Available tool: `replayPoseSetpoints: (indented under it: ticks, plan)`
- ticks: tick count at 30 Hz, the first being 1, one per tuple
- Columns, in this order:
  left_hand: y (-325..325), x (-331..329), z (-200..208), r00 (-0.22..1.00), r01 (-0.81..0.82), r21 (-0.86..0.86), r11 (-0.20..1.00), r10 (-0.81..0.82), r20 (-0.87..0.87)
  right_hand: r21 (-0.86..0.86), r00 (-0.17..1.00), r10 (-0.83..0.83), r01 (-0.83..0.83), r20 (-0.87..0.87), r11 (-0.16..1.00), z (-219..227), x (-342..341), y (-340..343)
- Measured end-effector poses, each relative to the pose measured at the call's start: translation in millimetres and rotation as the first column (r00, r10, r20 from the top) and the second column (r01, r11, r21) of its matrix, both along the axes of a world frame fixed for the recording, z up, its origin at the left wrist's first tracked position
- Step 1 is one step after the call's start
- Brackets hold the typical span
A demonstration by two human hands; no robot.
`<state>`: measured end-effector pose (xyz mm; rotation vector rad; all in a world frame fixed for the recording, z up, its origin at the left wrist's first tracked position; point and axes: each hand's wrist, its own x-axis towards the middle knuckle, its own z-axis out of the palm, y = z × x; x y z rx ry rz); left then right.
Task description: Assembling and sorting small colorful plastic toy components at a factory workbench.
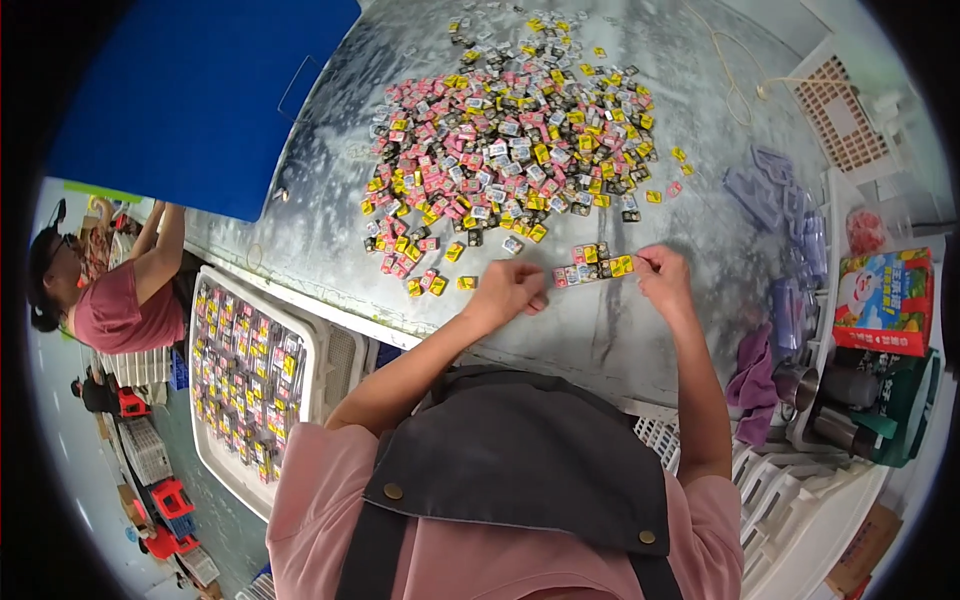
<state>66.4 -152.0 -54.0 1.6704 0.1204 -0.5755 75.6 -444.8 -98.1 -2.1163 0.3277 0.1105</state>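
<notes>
Currently both hands are at the near part of the grey desk (690, 130), one on each side of a small block of flat pieces (592, 267). The block lies on the desk in front of me: a longer row on my side, a shorter row set against its far edge. Pink shows at the left end, yellow at the right end.

Left hand (512, 290): just left of the block, apart from it, fingers curled inward with thumb and fingertips close together. Whether anything is held between them, I cannot tell. A loose yellow piece (467, 283) lies just beyond the knuckles on the outer side.

Right hand (664, 278): at the right end of the block, thumb and forefinger brought close by the yellow end piece (622, 266). I cannot tell whether they pinch it or only rest beside it.

Beyond the hands, a wide heap (510, 150) of similar pieces in pink, yellow, black and white spreads over the desk, with strays around its edges.

Surroundings, left: a white tray (215, 450) with rows of packed pieces, below desk level; a large blue panel (200, 90); a co-worker (130, 305) in a dull red top, arms raised near the panel.

Surroundings, right: lilac plastic parts (770, 195), a purple cloth (755, 385) and a red-and-yellow package (885, 300).
</notes>
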Motion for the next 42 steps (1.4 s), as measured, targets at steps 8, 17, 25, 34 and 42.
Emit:
replayPoseSetpoints:
  ticks: [8,17,25,34,42]
  plan:
    - [-7.5,7.3,-4.0,0.994,-0.017,-0.063,0.998,0.01,-0.112,0.144,0.992,0.117,-0.111,-0.036,0.983,9.2,-11.1,5.0]
    - [123.2,-18.5,30.6,0.959,-0.264,-0.048,0.963,0.268,0.088,0.363,0.946,0.321,-0.286,-0.038,0.887,66.5,33.1,137.5]
    - [276.3,-29.9,22.2,0.778,-0.624,0.003,0.782,0.621,0.094,0.136,0.748,0.636,-0.662,0.191,0.737,24.9,117.9,354.1]
    - [317.2,-20.2,4.7,0.682,-0.73,0.136,0.67,0.727,0.079,-0.09,0.695,0.701,-0.697,0.157,0.711,12.8,146.6,426.0]
    - [274.8,-21.6,-12.0,0.804,-0.477,0.823,0.307,-0.225,0.55,0.082,0.693,0.658,-0.704,0.295,0.705,60.0,70.4,306.5]
